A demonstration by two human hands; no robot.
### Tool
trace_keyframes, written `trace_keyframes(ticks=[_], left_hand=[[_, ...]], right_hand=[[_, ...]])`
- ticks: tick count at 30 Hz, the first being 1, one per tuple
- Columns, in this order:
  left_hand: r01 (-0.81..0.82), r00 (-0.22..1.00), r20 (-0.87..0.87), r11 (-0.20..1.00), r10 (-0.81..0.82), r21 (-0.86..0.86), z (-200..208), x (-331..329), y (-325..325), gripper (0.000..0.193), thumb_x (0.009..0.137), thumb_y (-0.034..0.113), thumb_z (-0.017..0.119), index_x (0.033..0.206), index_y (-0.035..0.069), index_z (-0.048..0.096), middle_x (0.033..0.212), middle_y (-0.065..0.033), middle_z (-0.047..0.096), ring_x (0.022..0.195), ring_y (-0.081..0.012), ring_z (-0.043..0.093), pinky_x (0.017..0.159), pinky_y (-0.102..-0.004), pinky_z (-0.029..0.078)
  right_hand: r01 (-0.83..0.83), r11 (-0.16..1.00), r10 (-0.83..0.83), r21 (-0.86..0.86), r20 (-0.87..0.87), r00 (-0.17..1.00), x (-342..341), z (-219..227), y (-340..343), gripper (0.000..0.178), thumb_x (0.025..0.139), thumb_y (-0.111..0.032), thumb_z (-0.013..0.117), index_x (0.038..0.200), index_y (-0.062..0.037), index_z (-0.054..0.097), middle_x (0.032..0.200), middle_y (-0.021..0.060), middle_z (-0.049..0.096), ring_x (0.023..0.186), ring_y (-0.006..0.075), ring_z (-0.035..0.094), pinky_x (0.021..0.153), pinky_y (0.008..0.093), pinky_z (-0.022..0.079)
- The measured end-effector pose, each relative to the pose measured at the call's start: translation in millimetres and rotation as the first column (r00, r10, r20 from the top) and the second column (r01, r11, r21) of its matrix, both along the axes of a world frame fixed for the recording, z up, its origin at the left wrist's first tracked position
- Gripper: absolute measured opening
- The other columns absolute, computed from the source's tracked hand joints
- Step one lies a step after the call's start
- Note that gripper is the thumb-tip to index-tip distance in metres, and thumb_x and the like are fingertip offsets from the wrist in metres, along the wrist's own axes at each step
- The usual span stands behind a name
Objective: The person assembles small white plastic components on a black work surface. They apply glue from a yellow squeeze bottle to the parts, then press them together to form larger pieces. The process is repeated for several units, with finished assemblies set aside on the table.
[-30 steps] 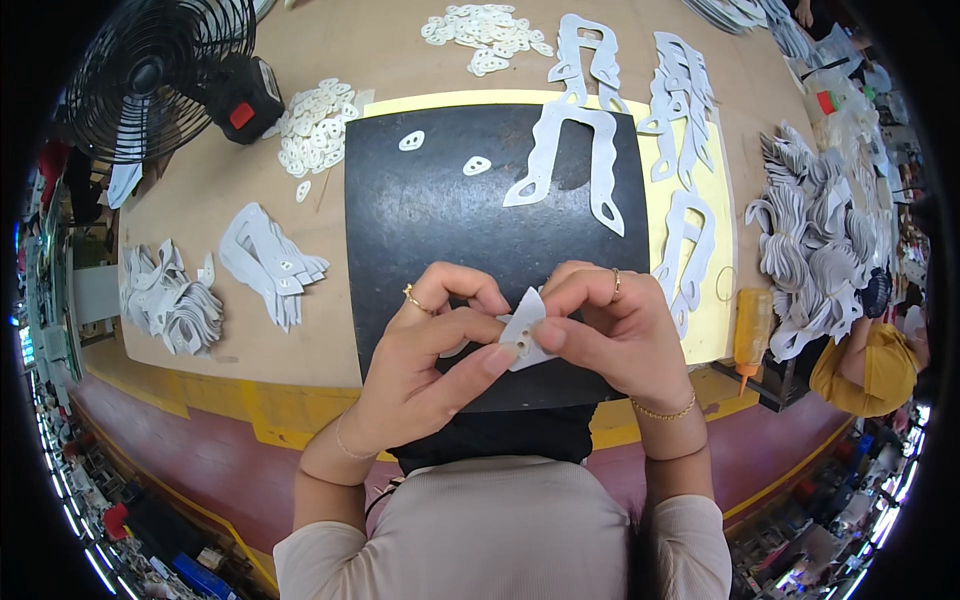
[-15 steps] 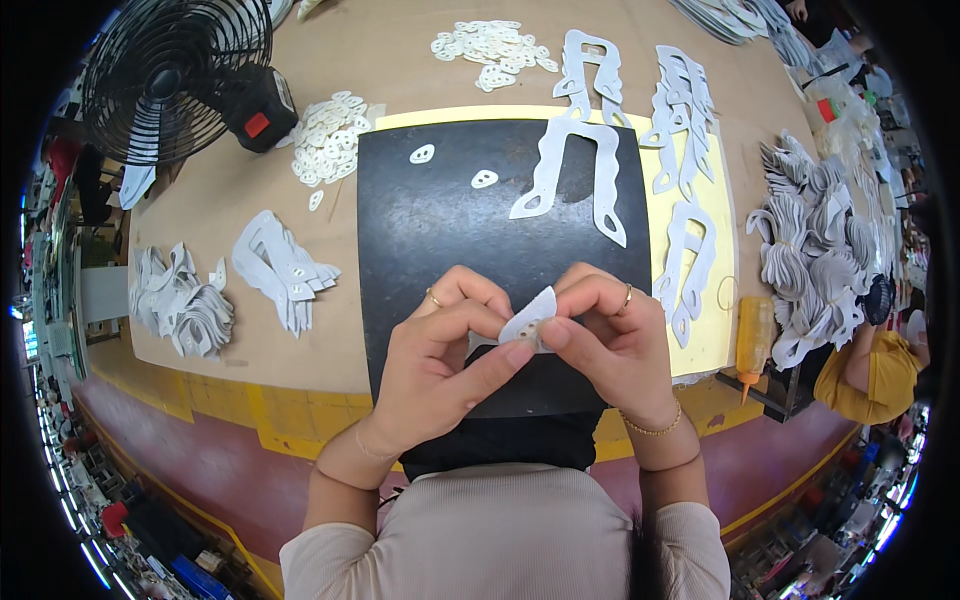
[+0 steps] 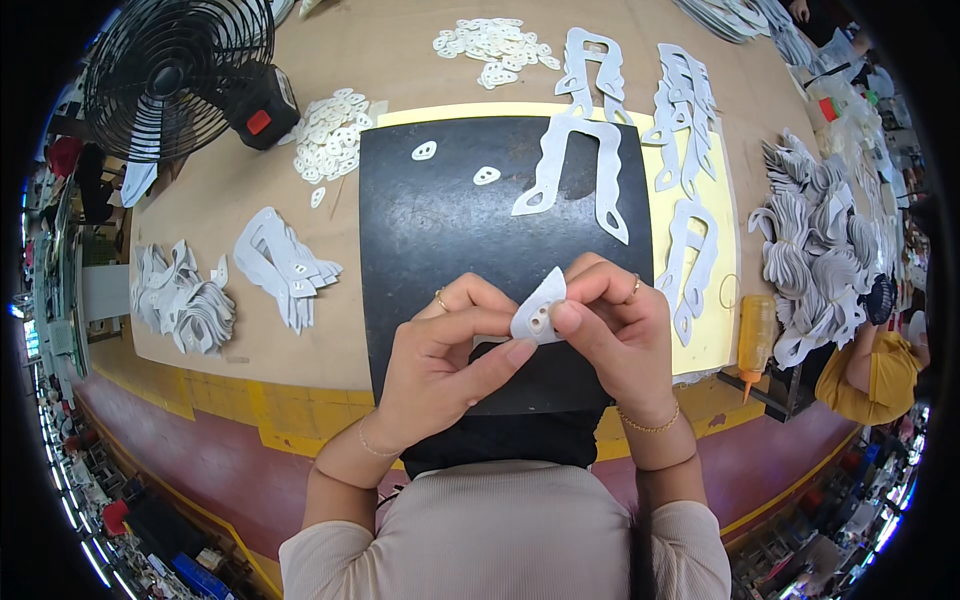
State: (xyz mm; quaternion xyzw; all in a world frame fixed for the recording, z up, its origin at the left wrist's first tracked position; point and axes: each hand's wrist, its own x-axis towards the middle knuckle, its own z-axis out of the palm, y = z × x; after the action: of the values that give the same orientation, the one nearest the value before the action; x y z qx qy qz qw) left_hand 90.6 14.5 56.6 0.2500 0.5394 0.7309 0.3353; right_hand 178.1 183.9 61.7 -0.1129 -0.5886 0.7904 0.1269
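Note:
Pinched between both hands over the black mat (image 3: pixel 430 235) is a white cut-out piece (image 3: pixel 544 293), with an oval end that has small holes in it. My left hand (image 3: pixel 435 355) grips its lower left edge between thumb and fingers. On the other side, the thumb of my right hand (image 3: pixel 630 345) presses beside the holes, its fingers behind. Whether the holes belong to a separate small patch I cannot tell. Ahead on the mat lie two small oval patches with holes, a nearer one (image 3: pixel 486 176) and a farther one (image 3: pixel 424 151), and a U-shaped white piece (image 3: pixel 552 165).
Small oval patches form a left pile (image 3: pixel 325 140) and a far pile (image 3: pixel 490 45). U-shaped pieces (image 3: pixel 685 270) rest on yellow sheeting at right. Bundled pieces (image 3: pixel 830 260), a yellow squeeze bottle (image 3: pixel 754 340) and a black fan (image 3: pixel 180 75) surround the mat. Stacked pieces (image 3: pixel 280 260) lie left.
The held piece has tilted more upright, and its holes now show more clearly. My right thumb has moved slightly up and to the right along it.

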Motion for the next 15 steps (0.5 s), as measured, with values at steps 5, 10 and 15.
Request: trace_keyframes(ticks=[5,10,15], left_hand=[[-0.013,1.0,-0.006,1.0,0.013,0.027,-2.2,0.8,0.9,0.019,0.089,-0.008,0.07,0.106,0.0,0.072,0.105,-0.0057,0.06,0.097,-0.0117,0.056,0.085,-0.0257,0.043],[-0.026,0.999,0.046,0.999,0.025,0.037,-1.5,2.4,2.3,0.015,0.089,-0.007,0.07,0.103,-0.001,0.071,0.104,-0.0066,0.06,0.096,-0.0124,0.055,0.086,-0.0265,0.043],[-0.076,0.996,0.05,0.993,0.072,0.093,-6.6,5.8,3.4,0.008,0.089,-0.005,0.07,0.096,-0.002,0.067,0.102,-0.0069,0.056,0.094,-0.0126,0.054,0.086,-0.0267,0.044]], right_hand=[[0.004,1.0,-0.005,0.027,0.006,1.0,1.4,1.8,-1.2,0.005,0.092,-0.004,0.072,0.092,-0.001,0.068,0.089,0.0031,0.064,0.082,0.0092,0.056,0.072,0.0251,0.043],[0.021,0.998,-0.022,0.052,0.007,1.0,2.5,1.9,-2.1,0.006,0.09,-0.004,0.074,0.091,-0.0014,0.068,0.089,0.0034,0.065,0.081,0.0098,0.056,0.072,0.0256,0.042],[0.005,0.997,-0.009,0.072,0.059,0.998,3.6,1.5,-5.0,0.007,0.088,-0.003,0.075,0.091,-0.0029,0.069,0.086,0.0027,0.065,0.08,0.011,0.057,0.072,0.0263,0.042]])
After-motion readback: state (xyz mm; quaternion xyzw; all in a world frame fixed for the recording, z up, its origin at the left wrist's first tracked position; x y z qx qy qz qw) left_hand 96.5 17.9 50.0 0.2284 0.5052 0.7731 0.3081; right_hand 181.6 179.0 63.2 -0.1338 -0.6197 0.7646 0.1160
